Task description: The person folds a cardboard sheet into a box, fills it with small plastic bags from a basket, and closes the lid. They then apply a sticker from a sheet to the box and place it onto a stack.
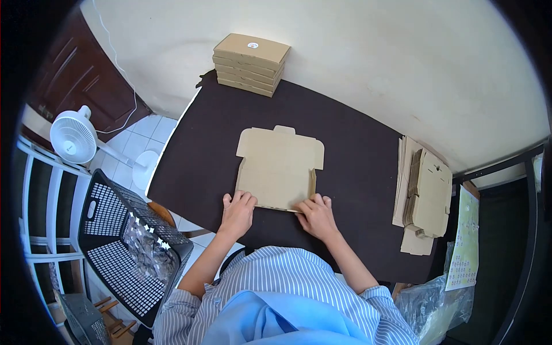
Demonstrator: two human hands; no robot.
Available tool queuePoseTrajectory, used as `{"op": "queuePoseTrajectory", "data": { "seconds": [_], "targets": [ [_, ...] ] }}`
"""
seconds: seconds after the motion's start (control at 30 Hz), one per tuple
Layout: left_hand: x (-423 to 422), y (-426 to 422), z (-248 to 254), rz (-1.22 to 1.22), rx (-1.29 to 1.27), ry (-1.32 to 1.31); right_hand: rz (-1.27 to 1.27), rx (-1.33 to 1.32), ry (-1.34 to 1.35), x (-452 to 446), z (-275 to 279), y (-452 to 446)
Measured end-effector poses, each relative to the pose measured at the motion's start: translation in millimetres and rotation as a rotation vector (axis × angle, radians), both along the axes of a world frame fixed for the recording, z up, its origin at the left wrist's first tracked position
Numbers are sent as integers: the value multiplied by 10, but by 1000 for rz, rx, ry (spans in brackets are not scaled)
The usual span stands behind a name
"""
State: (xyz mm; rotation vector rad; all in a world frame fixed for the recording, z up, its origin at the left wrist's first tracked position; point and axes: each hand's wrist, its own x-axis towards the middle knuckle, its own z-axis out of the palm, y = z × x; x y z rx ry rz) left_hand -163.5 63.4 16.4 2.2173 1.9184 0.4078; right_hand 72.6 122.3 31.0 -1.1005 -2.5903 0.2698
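Observation:
A brown cardboard box (279, 167) lies partly folded on the dark table, its lid spread flat away from me. Its side walls and near wall stand up. My left hand (238, 215) grips the near left corner with curled fingers. At the near right corner, my right hand (316, 215) has its fingers bent round the cardboard edge. The far flaps and the tab at the top lie free of both hands.
Several closed boxes (250, 63) are stacked at the table's far edge. Flat cardboard blanks (431, 192) lie piled on the right of the dark table (356, 172). A black basket (123, 276) and a white fan (73, 137) stand on the left.

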Motion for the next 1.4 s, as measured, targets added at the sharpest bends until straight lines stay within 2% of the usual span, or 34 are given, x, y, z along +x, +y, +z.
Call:
{"op": "queuePoseTrajectory", "data": {
  "seconds": [0.07, 0.13, 0.23, 0.43, 0.63, 0.97, 1.2, 1.27, 1.3, 1.4],
  "targets": [
    [20, -78, -51, 12, 19, 35, 68, 2, -11, -36, 1, -119],
    [64, -172, -61, -11, 87, -86, 65, 1, 13, -73, -53, -215],
    [114, -217, -172, -32, 108, -107, 76, 41, 68, -134, -129, -290],
    [159, -345, -61, -45, 124, -101, 105, 35, 77, -108, -31, -350],
    [277, -397, -155, 40, 119, -50, 123, 6, -24, -146, -118, -376],
    [437, -569, -248, 235, 170, 22, 183, -19, 75, -268, -204, -444],
    [387, -740, -84, 249, 155, -114, 174, 7, 30, -350, -219, -519],
    [243, -906, 112, 316, 292, -320, 113, 12, 29, -387, -149, -565],
    [100, -1037, 218, 369, 259, -360, 92, 8, 31, -418, -144, -591],
    [-555, -1540, 333, 569, 508, -400, 9, 5, 13, -527, -157, -687]
  ]
}}
